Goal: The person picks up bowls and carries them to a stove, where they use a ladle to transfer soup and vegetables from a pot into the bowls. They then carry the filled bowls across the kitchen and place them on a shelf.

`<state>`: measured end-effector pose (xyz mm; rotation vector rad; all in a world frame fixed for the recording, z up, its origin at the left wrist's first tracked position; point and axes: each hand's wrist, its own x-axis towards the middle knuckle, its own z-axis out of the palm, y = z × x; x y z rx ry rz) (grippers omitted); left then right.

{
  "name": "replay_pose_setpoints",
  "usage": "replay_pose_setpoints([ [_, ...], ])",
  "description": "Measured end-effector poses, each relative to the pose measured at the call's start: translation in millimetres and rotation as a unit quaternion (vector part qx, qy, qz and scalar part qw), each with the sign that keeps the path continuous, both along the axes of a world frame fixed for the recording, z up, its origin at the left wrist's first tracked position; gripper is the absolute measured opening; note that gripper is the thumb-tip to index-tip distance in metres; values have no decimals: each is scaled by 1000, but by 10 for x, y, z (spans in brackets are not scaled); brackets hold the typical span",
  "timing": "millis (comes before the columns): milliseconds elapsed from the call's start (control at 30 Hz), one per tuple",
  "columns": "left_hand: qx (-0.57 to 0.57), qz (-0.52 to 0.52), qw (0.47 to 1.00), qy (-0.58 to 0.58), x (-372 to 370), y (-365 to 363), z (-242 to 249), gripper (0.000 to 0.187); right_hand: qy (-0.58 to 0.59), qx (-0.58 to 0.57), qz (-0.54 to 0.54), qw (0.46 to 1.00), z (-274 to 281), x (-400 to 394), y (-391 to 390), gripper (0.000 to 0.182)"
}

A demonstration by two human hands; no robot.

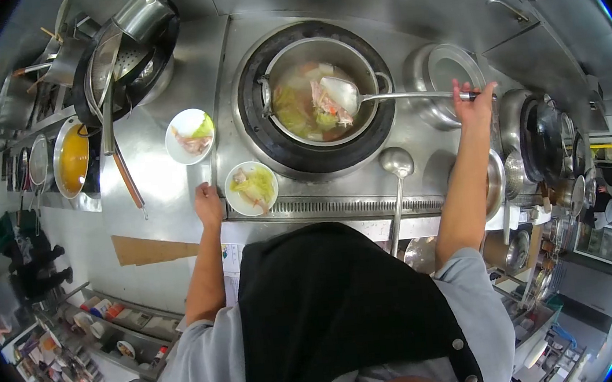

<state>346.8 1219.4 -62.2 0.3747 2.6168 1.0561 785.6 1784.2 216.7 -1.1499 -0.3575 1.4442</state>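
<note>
My right hand [472, 105] holds the dark end of a long-handled metal wok spatula [404, 95], palm up, with some fingers stretched out. The spatula's broad head is inside a steel pot [317, 45] of steaming broth, carrying pieces of meat and green cabbage. The pot sits on a round black burner [261, 147]. My left hand [208, 203] is closed at the counter's front edge; whether anything is in its fingers is hidden. Beside it stands a white bowl [250, 189] with cabbage and meat. A second white bowl [189, 137], similarly filled, stands farther back.
A metal ladle [396, 160] lies right of the burner, its handle over the front edge. Stacked pans and strainers [125, 68] crowd the left. An orange-filled bowl [73, 158] stands farther left. Steel pots [449, 67] and black woks [536, 132] line the right.
</note>
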Motion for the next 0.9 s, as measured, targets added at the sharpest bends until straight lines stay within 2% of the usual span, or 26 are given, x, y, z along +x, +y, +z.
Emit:
replay_pose_setpoints([
  [33, 24, -10, 997, 76, 27, 52, 278, 38, 2, 11, -17, 1000, 76, 9, -68, 62],
  [233, 47, 20, 999, 17, -280, 60, 380, 38, 14, 24, -66, 997, 574, -73, -474, 61],
  [300, 54, 10, 998, 21, -316, 7, 245, 38, 51, 31, -51, 997, 563, -26, -416, 61],
  [367, 48, 13, 999, 13, -229, -26, 328, 36, 71, 41, -40, 996, 573, -54, -403, 61],
  [467, 34, -23, 999, 21, -129, -176, 313, 34, 109, 13, -18, 994, 843, -406, -703, 59],
  [700, 15, -39, 999, 14, -39, -562, 324, 34, 175, 11, 17, 984, 781, -1336, -1065, 60],
  [900, 36, -22, 999, 18, -47, -970, 389, 34, 134, -10, 20, 991, 360, -2317, -1584, 60],
])
